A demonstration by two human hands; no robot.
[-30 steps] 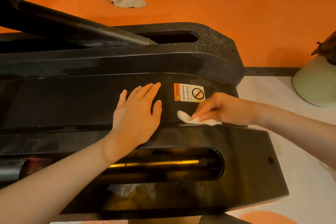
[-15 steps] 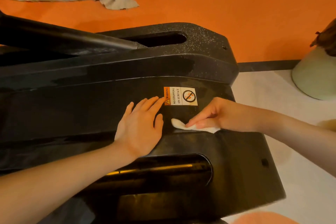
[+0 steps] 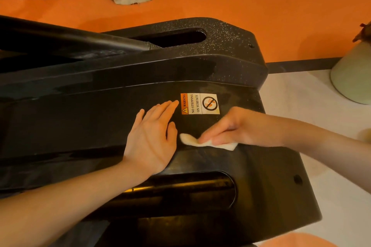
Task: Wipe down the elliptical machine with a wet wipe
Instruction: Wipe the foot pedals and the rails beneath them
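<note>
The right hand (image 3: 236, 126) still pinches the wet wipe (image 3: 200, 142) against the elliptical machine (image 3: 80, 118), now touching the flat, relaxed left hand (image 3: 152, 138).

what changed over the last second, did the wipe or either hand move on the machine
Little changed. The right hand slid the wet wipe slightly left, closing the gap to the left hand's thumb. No grip was taken or released. The left hand stays flat on the black cover, fingertips near the warning sticker; the rest is camera shift.

Single head view, close, downward over elliptical machine (image 3: 100, 118).
</note>
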